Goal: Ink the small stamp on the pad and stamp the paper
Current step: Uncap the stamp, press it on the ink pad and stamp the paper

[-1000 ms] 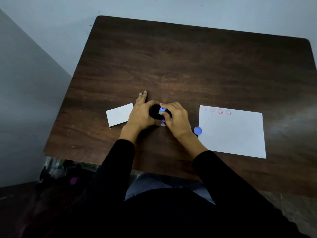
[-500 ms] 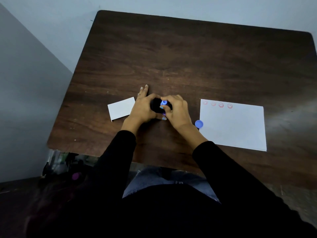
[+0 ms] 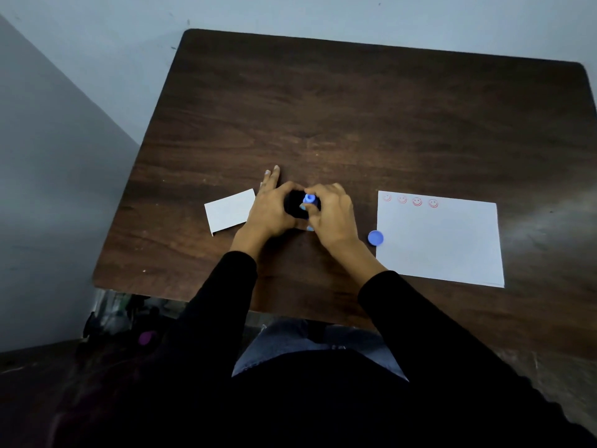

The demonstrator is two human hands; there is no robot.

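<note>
My right hand [image 3: 332, 215] pinches a small blue stamp [image 3: 309, 199] and holds it upright on a dark ink pad [image 3: 294, 206]. My left hand [image 3: 271, 208] wraps around the pad's left side and steadies it, two fingers stretched out on the table. Most of the pad is hidden by both hands. The white paper [image 3: 439, 244] lies to the right of my hands. It bears a row of several red smiley prints [image 3: 416, 201] along its top edge.
A round blue cap [image 3: 375, 237] lies at the paper's left edge. A smaller white card [image 3: 230, 211] rests left of my left hand. All sits on a dark wooden table [image 3: 355, 124]; its near edge is close to my lap. Grey wall behind and left.
Both hands stay on the pad and the stamp in nearly the same pose. Only the camera view has shifted slightly.
</note>
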